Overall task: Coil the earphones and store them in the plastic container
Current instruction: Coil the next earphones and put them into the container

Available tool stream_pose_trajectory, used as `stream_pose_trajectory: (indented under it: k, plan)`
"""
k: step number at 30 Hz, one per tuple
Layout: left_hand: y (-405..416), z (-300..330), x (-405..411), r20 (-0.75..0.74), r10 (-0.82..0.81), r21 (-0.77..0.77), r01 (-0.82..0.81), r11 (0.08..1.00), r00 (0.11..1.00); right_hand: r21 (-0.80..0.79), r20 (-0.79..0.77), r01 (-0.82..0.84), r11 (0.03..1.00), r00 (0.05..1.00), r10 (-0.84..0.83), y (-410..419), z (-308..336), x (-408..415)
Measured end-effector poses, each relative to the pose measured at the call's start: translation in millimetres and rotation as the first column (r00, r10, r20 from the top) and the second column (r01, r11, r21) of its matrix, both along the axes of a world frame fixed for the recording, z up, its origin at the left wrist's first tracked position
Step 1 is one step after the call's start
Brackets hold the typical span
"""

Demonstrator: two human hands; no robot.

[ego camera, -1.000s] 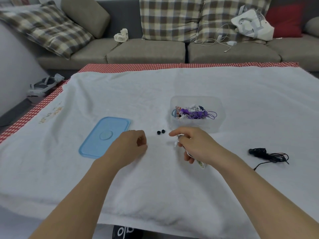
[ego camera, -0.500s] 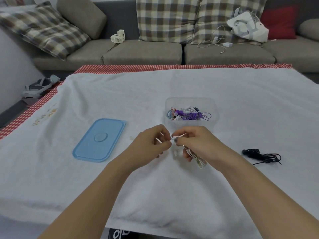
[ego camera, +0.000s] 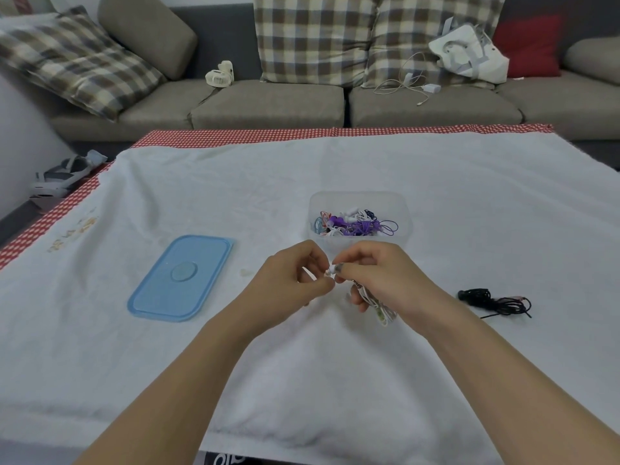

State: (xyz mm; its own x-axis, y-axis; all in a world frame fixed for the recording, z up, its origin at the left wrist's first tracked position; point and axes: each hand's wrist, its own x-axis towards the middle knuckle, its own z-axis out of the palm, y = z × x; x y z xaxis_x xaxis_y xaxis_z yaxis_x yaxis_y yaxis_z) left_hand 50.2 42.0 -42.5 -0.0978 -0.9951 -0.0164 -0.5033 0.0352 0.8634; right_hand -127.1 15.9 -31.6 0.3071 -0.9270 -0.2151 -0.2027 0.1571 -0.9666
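A white earbud (ego camera: 330, 270) was pinched between the fingers of the left hand (ego camera: 292, 286) and right hand (ego camera: 379, 280); its coiled cable (ego camera: 382, 308) was gripped beneath the right palm.

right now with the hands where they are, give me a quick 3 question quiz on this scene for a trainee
1. True or false: the blue lid is on the plastic container.
2. Which lies on the cloth to the right of the right hand? A) black earphones B) a small fan C) a red cushion
3. Fill in: both hands meet at a small white ____ in front of the container.

Key:
1. False; the lid lies flat on the cloth, left of the left hand.
2. A, the black earphones.
3. Earbud; the rest of the white earphones is bundled in the right hand.
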Motion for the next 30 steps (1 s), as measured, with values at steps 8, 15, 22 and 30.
stream_pose_trajectory:
  k: [8, 15, 22, 30]
  plan:
    - [-0.1, 1.9, -2.4, -0.012, -0.003, -0.022, 0.002, 1.0, 1.0, -0.008, -0.003, 0.019, 1.0, 1.0, -0.019, 1.4, 3.8, -2.8]
    - [0.9, 2.1, -1.2, 0.037, -0.023, -0.104, 0.027, 0.994, 0.999, 0.013, 0.007, 0.027, 1.0, 1.0, -0.027, -0.4, 6.1, -5.9]
    - [0.6, 2.9, 0.4, 0.119, -0.024, -0.207, 0.048, 0.977, 0.993, 0.067, 0.069, 0.045, 0.997, 0.996, -0.05, -0.5, 13.0, -7.1]
    - [2.4, 11.0, -3.1, -0.084, -0.04, -0.137, 0.028, 0.99, 0.996, 0.217, 0.192, 0.006, 0.976, 0.98, -0.048, -3.2, 17.1, -9.3]
